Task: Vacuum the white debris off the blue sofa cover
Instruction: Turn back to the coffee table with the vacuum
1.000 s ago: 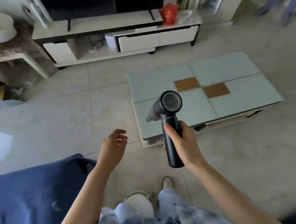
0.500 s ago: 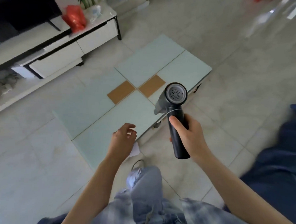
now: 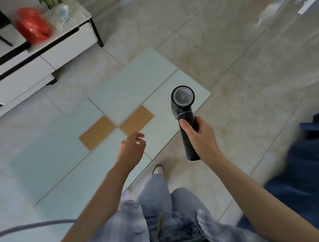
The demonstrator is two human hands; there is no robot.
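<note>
My right hand (image 3: 201,137) grips the vacuum (image 3: 185,118) upright, w/ its long axis vertical; left hand (image 3: 131,150) loose, empty. Blue sofa cover (image 3: 305,170) lies off to my right, nearer the vacuum hand.

No legible text anywhere.

Home living room: TV cabinet (image 3: 44,52); coffee table (image 3: 118,97).

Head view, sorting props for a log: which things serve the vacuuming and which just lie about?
Job:
black handheld vacuum, gripped by the right hand
blue sofa cover, blurred at right

Lying about:
pale green glass coffee table
red plastic bag
white TV cabinet
</note>
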